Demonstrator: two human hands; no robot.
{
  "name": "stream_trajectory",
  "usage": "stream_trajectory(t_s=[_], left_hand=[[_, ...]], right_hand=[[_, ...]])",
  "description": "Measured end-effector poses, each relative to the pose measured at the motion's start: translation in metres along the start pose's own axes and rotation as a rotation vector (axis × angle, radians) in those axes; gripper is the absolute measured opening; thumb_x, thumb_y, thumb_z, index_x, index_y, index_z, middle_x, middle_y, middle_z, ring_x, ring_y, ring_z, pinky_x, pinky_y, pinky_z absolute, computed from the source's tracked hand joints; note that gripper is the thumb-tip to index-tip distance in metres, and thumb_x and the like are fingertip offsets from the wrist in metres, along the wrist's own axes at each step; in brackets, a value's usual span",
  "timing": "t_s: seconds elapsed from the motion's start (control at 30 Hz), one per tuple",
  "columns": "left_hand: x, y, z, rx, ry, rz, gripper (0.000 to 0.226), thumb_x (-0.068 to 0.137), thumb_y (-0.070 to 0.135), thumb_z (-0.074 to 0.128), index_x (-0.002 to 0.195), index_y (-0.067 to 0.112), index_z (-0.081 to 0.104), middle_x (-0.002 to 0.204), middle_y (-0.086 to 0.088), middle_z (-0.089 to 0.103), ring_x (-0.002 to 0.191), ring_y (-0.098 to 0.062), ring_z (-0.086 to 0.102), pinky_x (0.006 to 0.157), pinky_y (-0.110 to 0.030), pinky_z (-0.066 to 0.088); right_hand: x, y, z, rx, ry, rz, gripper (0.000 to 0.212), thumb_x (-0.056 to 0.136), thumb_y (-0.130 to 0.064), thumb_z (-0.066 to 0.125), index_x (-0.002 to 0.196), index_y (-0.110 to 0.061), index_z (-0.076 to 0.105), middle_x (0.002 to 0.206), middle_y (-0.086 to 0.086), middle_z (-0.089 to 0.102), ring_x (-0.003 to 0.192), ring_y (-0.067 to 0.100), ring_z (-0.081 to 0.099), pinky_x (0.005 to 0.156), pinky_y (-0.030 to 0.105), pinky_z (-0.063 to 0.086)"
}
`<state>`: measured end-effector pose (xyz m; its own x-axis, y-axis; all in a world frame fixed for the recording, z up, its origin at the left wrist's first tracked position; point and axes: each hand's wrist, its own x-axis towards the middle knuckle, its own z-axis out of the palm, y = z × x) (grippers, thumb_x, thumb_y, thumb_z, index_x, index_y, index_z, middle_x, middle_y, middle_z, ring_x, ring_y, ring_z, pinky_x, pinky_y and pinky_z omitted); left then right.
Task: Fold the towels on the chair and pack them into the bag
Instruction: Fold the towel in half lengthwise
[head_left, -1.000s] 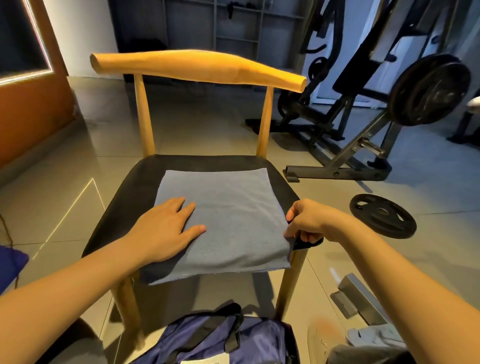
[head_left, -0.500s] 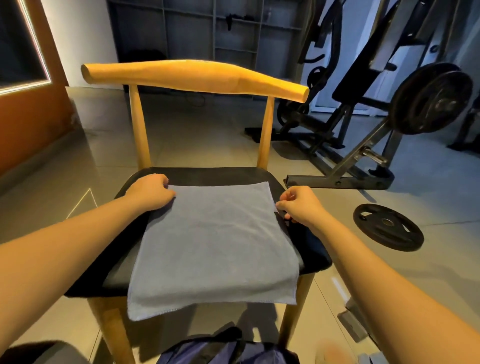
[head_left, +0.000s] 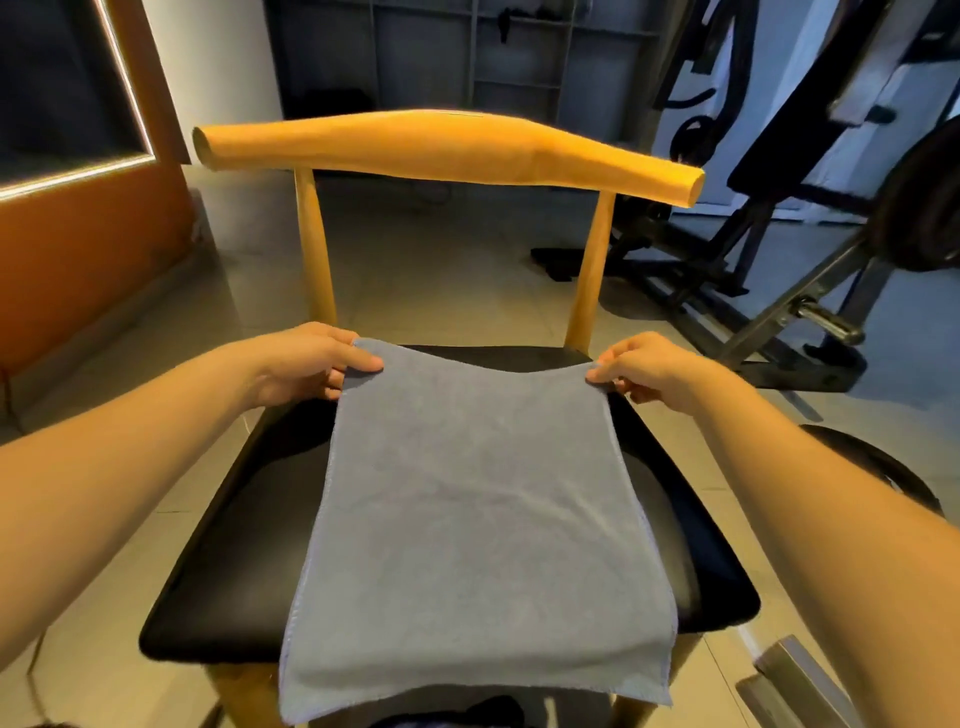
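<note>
Towel (head_left: 467, 519) hangs its near hem over the chair seat (head_left: 223, 561) at 6 o'clock, with its middle flat on the black pad. Farther on, the left hand (head_left: 306, 364) at 10 o'clock and the right hand (head_left: 644, 366) at 2 o'clock now pinch the far corners. These have lifted off the seat since a moment ago, and the edge sags between them. A fold toward the near hem looks to be starting.

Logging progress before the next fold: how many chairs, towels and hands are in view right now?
Chairs: 1, wooden chair.
Towels: 1, grey-blue towel spread on it.
Hands: 2, left hand and right hand, each pinching a far towel corner.
Total: 4.
</note>
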<state>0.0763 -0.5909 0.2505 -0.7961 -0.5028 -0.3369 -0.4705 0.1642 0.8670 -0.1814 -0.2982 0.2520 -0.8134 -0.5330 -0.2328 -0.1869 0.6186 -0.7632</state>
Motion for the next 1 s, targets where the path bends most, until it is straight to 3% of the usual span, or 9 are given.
stream_trajectory(t_s=[0.07,0.13,0.17,0.23,0.3,0.43,0.53,0.63,1.0], left_hand=[[-0.004,0.001,-0.015,-0.147,-0.003,0.029,0.032,0.088,0.03,0.074,0.11,0.007,0.07,0.091,-0.006,0.071,0.078,-0.014,0.068,0.062,-0.021,0.051],[-0.002,-0.002,-0.025,-0.219,-0.001,0.026,0.046,0.079,0.036,0.079,0.116,0.009,0.072,0.109,-0.011,0.071,0.097,-0.022,0.07,0.072,-0.028,0.056],[-0.001,-0.002,-0.027,-0.229,0.009,0.026,0.049,0.077,0.038,0.08,0.116,0.01,0.073,0.116,-0.012,0.07,0.106,-0.026,0.069,0.079,-0.033,0.057],[0.0,-0.001,-0.028,-0.191,0.097,0.054,0.043,0.08,0.04,0.08,0.111,0.009,0.076,0.118,-0.013,0.07,0.113,-0.029,0.066,0.091,-0.04,0.056],[0.0,0.003,-0.025,-0.048,0.24,0.109,0.028,0.089,0.036,0.075,0.099,0.01,0.077,0.108,-0.011,0.07,0.103,-0.026,0.063,0.086,-0.037,0.055],[0.008,0.014,-0.021,0.194,0.415,0.166,0.014,0.094,0.025,0.072,0.091,0.011,0.074,0.093,-0.014,0.069,0.075,-0.02,0.062,0.058,-0.024,0.049],[0.012,0.018,-0.02,0.078,0.42,0.123,0.01,0.094,0.018,0.072,0.1,0.009,0.072,0.098,-0.016,0.068,0.07,-0.019,0.064,0.062,-0.025,0.053],[0.013,0.021,-0.018,-0.063,0.453,0.122,0.013,0.095,0.016,0.071,0.107,0.01,0.071,0.103,-0.014,0.069,0.074,-0.021,0.071,0.064,-0.026,0.059],[-0.03,0.015,-0.007,-0.19,0.447,0.261,0.018,0.094,0.024,0.072,0.106,0.011,0.072,0.107,-0.007,0.072,0.086,-0.02,0.077,0.068,-0.026,0.062]], right_hand=[[0.001,-0.008,-0.015,0.201,-0.085,0.033,0.007,0.089,-0.015,0.076,0.093,-0.01,0.074,0.081,0.006,0.066,0.069,0.015,0.054,0.061,0.026,0.047],[0.0,-0.013,-0.022,0.431,-0.227,0.084,0.013,0.094,-0.014,0.07,0.106,-0.008,0.071,0.082,0.004,0.067,0.06,0.008,0.052,0.053,0.017,0.046],[0.002,-0.014,-0.022,0.47,-0.24,0.103,0.016,0.095,-0.013,0.068,0.11,-0.006,0.069,0.081,0.003,0.067,0.058,0.007,0.052,0.051,0.016,0.046],[0.009,-0.017,-0.016,0.411,-0.101,0.134,0.02,0.096,-0.009,0.066,0.115,-0.002,0.067,0.083,0.008,0.068,0.056,0.01,0.06,0.051,0.021,0.051],[0.013,-0.022,-0.008,0.403,0.058,0.114,0.019,0.096,-0.004,0.063,0.114,0.001,0.065,0.089,0.014,0.069,0.055,0.015,0.069,0.05,0.025,0.055],[0.016,-0.038,0.002,0.472,0.093,-0.003,0.016,0.098,0.001,0.06,0.114,0.002,0.063,0.107,0.021,0.067,0.073,0.029,0.077,0.059,0.031,0.061],[0.021,-0.046,0.011,0.437,0.187,-0.007,0.013,0.097,0.002,0.061,0.11,0.0,0.064,0.105,0.02,0.067,0.074,0.032,0.077,0.066,0.038,0.065],[0.026,-0.051,0.016,0.418,0.282,-0.032,0.01,0.095,-0.004,0.068,0.104,-0.008,0.067,0.105,0.013,0.068,0.08,0.028,0.076,0.067,0.036,0.065],[-0.013,-0.041,0.003,0.501,0.281,-0.125,0.011,0.094,-0.006,0.069,0.105,-0.009,0.069,0.106,0.01,0.072,0.088,0.026,0.076,0.082,0.043,0.064]])
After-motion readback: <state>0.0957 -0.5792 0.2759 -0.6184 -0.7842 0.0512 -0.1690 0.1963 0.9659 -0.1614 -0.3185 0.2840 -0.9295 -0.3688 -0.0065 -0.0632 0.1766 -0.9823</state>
